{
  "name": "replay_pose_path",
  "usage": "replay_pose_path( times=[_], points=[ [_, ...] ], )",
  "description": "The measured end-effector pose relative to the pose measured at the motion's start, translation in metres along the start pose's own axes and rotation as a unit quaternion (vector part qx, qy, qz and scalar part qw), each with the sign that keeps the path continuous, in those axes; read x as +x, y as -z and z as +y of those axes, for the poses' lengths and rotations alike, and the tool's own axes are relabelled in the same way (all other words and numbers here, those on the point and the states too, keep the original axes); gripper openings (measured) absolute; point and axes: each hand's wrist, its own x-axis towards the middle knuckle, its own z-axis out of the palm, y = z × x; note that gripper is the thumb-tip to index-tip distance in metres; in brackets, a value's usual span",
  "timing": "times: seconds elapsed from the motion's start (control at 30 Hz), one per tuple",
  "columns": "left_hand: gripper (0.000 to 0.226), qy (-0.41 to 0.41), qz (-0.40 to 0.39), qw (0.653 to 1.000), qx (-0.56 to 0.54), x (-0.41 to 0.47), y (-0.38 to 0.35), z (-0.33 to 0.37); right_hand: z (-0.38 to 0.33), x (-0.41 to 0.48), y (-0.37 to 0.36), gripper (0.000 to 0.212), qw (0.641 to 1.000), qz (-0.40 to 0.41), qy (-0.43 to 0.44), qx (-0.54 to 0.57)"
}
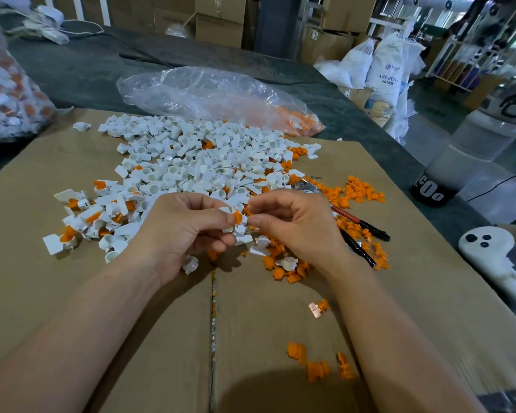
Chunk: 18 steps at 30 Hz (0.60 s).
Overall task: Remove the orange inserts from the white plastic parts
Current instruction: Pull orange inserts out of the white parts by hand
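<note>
My left hand (188, 225) grips a white plastic part (239, 231) with an orange insert (237, 217) in its top, held above the cardboard. My right hand (292, 225) pinches at the orange insert from the right with thumb and forefinger. Beyond the hands lies a big heap of white parts (197, 162), some still with orange inserts. Loose orange inserts (358, 193) are scattered to the right, and a few more (318, 363) lie near my right forearm.
Flat cardboard (57, 278) covers the table. Pliers with red and black handles (361, 226) lie right of my right hand. A clear bag (209, 96) with orange pieces sits behind the heap, another bag (6, 93) at far left. A white device (489, 248) lies at the right edge.
</note>
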Motion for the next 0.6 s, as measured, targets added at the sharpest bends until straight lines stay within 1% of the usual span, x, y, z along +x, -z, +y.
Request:
replay_pose_path(
  times=[0.07,0.13,0.17,0.23,0.3,0.37,0.4,0.47,0.53,0.6],
  points=[
    [0.012,0.0,0.0,1.0,-0.004,0.0,0.0,0.0,0.001,0.002,0.007,0.019,0.999,0.039,-0.019,-0.022],
    [0.013,-0.001,-0.001,1.0,-0.006,0.0,0.0,0.0,0.003,0.005,0.018,0.019,0.992,0.091,-0.058,-0.065],
    [0.013,-0.001,-0.002,1.0,-0.006,0.001,0.0,-0.001,0.005,0.006,0.025,0.022,0.985,0.114,-0.084,-0.103],
    [0.013,-0.002,-0.003,1.0,-0.007,0.001,0.001,-0.001,0.011,0.006,0.042,0.039,0.96,0.133,-0.15,-0.194],
    [0.012,-0.002,-0.004,1.0,-0.009,0.001,0.001,-0.002,0.019,0.005,0.058,0.061,0.931,0.096,-0.231,-0.266],
    [0.012,-0.003,-0.004,1.0,-0.009,0.002,0.001,-0.002,0.025,0.003,0.067,0.079,0.902,0.033,-0.309,-0.299],
    [0.012,-0.004,-0.004,1.0,-0.01,0.002,0.001,-0.002,0.028,0.002,0.069,0.085,0.889,0.007,-0.336,-0.311],
    [0.012,-0.005,-0.007,1.0,-0.011,0.002,0.002,-0.002,0.033,0.003,0.07,0.089,0.87,-0.03,-0.359,-0.336],
    [0.011,-0.007,-0.007,1.0,-0.01,0.002,0.002,-0.003,0.037,0.005,0.07,0.085,0.858,-0.054,-0.369,-0.354],
    [0.01,-0.009,-0.006,1.0,-0.011,0.002,0.003,-0.003,0.04,0.005,0.069,0.081,0.853,-0.061,-0.372,-0.36]
  ],
)
